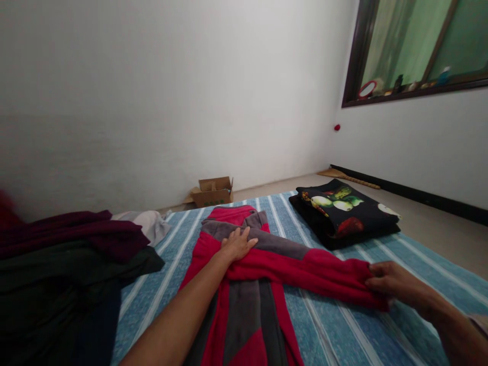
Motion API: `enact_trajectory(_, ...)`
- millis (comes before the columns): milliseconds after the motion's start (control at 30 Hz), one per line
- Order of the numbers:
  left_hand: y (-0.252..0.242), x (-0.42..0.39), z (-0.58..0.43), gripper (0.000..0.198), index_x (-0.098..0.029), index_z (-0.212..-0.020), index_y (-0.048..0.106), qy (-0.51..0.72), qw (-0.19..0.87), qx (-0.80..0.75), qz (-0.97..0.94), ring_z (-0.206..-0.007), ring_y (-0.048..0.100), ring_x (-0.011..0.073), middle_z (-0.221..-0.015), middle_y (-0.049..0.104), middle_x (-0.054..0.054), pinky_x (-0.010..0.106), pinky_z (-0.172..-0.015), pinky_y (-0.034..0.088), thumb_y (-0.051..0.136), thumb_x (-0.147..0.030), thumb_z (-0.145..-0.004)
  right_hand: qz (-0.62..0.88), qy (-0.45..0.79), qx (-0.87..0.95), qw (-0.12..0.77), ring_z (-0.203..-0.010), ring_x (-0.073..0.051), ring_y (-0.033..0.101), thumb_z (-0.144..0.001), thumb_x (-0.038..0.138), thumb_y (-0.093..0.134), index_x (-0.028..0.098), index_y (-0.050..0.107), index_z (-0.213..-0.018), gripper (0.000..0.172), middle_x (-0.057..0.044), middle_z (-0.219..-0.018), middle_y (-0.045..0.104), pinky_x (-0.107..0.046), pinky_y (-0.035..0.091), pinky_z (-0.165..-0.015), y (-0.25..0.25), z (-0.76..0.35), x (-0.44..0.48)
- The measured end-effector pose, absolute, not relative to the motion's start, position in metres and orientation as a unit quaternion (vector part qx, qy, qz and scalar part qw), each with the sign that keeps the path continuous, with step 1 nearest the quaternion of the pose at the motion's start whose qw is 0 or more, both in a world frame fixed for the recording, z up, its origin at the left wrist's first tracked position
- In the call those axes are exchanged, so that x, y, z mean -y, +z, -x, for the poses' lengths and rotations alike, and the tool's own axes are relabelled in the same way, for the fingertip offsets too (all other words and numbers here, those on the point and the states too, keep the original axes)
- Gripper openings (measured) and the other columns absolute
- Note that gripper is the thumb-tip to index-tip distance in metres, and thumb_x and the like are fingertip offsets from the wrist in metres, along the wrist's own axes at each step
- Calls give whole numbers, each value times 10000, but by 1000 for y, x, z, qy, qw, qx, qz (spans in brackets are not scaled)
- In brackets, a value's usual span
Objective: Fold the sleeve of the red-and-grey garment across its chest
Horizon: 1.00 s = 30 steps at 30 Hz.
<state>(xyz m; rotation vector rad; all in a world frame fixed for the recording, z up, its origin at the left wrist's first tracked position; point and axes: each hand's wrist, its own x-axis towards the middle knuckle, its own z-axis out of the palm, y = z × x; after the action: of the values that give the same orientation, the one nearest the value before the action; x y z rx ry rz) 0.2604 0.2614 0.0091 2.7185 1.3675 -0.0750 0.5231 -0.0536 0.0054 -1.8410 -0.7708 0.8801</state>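
A red and grey fleece jacket (244, 300) lies partly folded on a bed with a blue striped sheet (305, 325). Its collar end points toward the wall, and one sleeve stretches out to the right. My left hand (237, 245) lies with fingers spread on the grey part near the shoulder, pressing on the cloth. At the sleeve's cuff, my right hand (385, 278) pinches the red fabric between thumb and fingers. The lower end of the jacket runs out of view at the bottom.
Folded black cloth with a fruit print (343, 208) sits at the right. Dark green (57, 284) and maroon clothes (76, 234) are heaped at the left, beside a whitish cloth (147, 223). Beyond the bed are a cardboard box (213, 193) and a broom (346, 177).
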Motion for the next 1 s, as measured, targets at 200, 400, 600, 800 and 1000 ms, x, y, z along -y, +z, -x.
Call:
enact_trajectory(200,11,-258,-265,808,-289,-1423,246,-57,67,-467,-880,-1336,244,382,-1485,225,193,601,-978,260,278,-755,-764,724,412,278,478,-618,-177,620,-613,402,673,158,666,-785,298,-34,-689,684,-219,424,-489,-9,-516,44)
enact_trajectory(400,12,-256,-266,810,-280,-1424,251,-56,64,-474,-877,-1341,231,382,-1490,211,190,600,-986,249,274,-753,-767,677,386,243,578,-802,-243,668,-640,371,677,205,673,-863,278,-38,-860,716,-319,523,-725,1,-510,29)
enact_trajectory(600,9,-255,-265,794,-266,-1423,252,-43,55,-472,-879,-1336,247,378,-1480,236,196,600,-976,263,257,-737,-783,785,244,210,529,-1038,-272,601,-638,335,633,172,660,-955,357,-84,-1089,666,-348,463,-902,-26,-525,26)
enact_trajectory(800,25,-240,-262,543,-188,-1314,384,34,-4,-458,-888,-1240,390,318,-1341,443,170,512,-954,328,304,-520,-891,800,239,203,511,-1098,-292,561,-664,409,625,169,654,-1001,415,-94,-1174,624,-379,415,-957,-33,-526,27)
enact_trajectory(1000,49,-192,-226,162,-182,-949,542,67,-40,-386,-919,-989,511,213,-1018,590,77,323,-883,385,446,-279,-862,791,256,232,505,-986,-274,616,-657,427,615,178,673,-908,358,-84,-1044,679,-356,445,-882,-29,-526,28)
